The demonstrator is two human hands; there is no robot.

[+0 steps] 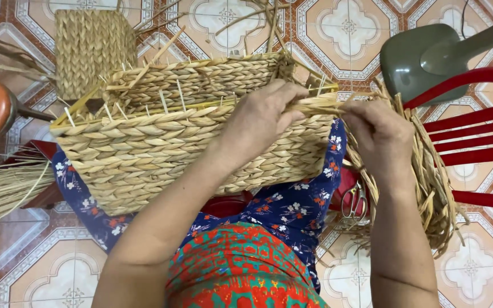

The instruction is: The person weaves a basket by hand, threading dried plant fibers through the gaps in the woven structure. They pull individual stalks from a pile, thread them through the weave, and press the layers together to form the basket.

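1. Nearest, a lap in blue floral cloth (pixel 292 208) is seen, a woven basket (pixel 161 142) lying on its side across it.
2. The basket rim is pressed by the left hand (pixel 261 117), its grip closed on the weave.
3. A straw strand (pixel 320 104) is pinched by the right hand (pixel 380 137); rim weaving appears in hand, and the strand seemingly needs tucking through next.
4. Beyond, a finished basket (pixel 89 48) stands on tiled floor (pixel 343 34).

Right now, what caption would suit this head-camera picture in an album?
Left hand steadies a woven straw basket on the lap while the right hand pulls its fibre strands.
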